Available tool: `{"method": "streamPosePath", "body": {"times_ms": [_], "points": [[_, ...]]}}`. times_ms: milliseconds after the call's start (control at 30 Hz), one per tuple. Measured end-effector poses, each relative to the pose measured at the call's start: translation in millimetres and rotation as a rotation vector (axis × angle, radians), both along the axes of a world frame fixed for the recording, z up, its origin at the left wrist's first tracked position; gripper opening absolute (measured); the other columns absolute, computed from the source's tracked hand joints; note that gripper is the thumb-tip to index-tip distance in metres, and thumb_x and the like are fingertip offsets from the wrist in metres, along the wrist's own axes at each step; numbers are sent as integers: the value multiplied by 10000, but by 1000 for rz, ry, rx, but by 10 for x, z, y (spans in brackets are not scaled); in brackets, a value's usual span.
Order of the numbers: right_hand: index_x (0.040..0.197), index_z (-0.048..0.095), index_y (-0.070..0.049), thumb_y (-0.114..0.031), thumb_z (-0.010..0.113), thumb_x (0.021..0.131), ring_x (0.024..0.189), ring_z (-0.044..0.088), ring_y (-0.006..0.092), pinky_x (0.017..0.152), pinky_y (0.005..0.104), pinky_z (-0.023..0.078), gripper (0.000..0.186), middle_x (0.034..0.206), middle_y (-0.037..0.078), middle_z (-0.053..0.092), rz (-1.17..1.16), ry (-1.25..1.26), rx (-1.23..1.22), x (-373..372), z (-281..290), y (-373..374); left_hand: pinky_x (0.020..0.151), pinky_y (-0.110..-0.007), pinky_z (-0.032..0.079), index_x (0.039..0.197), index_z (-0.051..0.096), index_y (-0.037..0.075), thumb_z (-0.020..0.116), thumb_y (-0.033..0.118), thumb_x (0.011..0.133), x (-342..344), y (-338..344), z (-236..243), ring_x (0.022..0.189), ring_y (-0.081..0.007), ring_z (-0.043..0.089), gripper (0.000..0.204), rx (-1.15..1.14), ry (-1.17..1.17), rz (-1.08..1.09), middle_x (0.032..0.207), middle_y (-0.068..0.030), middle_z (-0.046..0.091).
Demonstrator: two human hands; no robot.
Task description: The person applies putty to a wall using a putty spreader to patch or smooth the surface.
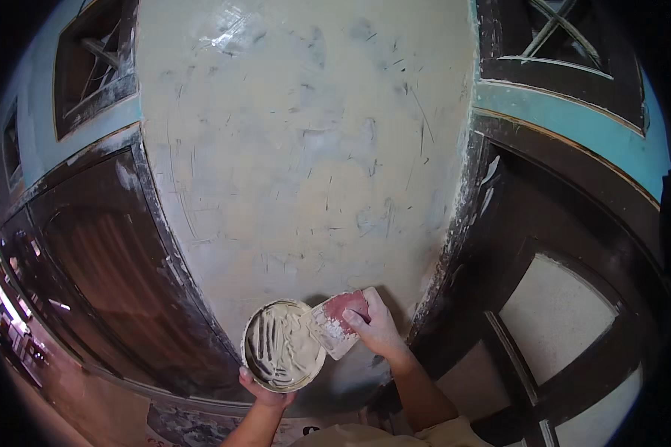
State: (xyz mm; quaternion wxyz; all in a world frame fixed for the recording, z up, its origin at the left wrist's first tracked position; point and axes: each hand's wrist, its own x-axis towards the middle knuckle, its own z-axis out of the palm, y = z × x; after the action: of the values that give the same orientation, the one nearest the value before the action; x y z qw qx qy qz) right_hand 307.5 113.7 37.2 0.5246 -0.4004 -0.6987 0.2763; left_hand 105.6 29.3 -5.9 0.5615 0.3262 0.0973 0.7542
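My left hand [267, 393] supports a round tub [248, 370] from below, its fingers closed at the lower rim. Inside is cream-coloured putty [298, 339], streaked with ridges. My right hand [379, 328] grips a flat putty scraper [348, 304], pinkish red on its upper part and smeared with white putty. The scraper's pale lower edge is at the tub's right rim; I cannot tell whether they touch. White residue coats the fingers of my right hand. Both hands are in front of a cream wall [298, 201] with grey patches, scratches and dark marks.
Dark wooden frames with doors stand on both sides: a brown door [104, 261] on the left and a panelled door [559, 320] on the right. Turquoise paint [566, 123] shows above the right frame. A reddish floor [89, 402] lies at lower left, beside a stained sheet [186, 426].
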Motion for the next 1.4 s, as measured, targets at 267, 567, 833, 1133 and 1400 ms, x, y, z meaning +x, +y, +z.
{"method": "streamPosePath", "body": {"times_ms": [267, 567, 833, 1133, 1400], "points": [[1141, 470, 10, -171, 591, 891, 954, 621, 334, 830, 419, 479, 331, 1017, 218, 609, 18, -99, -5, 463, -33, -235, 1116, -525, 333, 1485, 327, 140, 437, 770, 790, 124, -49, 256, 1369, -334, 370, 945, 3, -108, -26, 1516, -109, 356], [1120, 559, -19, -114, 625, 863, 964, 614, 284, 887, 370, 465, 282, 1011, 138, 634, -86, -145, 24, 862, -2, -218, 993, -732, 327, 1498, 315, 228, 436, 783, 777, 167, -148, 269, 1384, -396, 328, 919, 10, -131, -219, 1550, -90, 298], [1348, 456, -19, 4, 656, 736, 1272, 452, 224, 1082, 336, 341, 643, 1340, 126, 493, 40, 72, 89, 763, -53, -402, 939, -745, 351, 1467, 366, 224, 394, 783, 794, -90, -40, 206, 1360, -389, 363, 876, -62, -220, -307, 1517, -89, 355], [1490, 264, 4, 99, 525, 718, 1363, 356, 198, 1127, 333, 292, 820, 1502, 105, 310, 232, 389, -65, 467, -205, -398, 950, -714, 355, 1450, 394, 239, 426, 769, 784, -396, -122, 157, 1346, -372, 386, 851, -87, -277, -344, 1502, -80, 380], [1057, 575, -59, -160, 555, 951, 606, 459, 69, 535, 232, 365, 148, 735, -14, 515, -26, 669, -134, 476, -580, -76, 950, -723, 357, 1449, 394, 245, 438, 761, 791, -475, -85, 110, 1343, -381, 387, 837, -92, -273, -350, 1505, -81, 373]]}}
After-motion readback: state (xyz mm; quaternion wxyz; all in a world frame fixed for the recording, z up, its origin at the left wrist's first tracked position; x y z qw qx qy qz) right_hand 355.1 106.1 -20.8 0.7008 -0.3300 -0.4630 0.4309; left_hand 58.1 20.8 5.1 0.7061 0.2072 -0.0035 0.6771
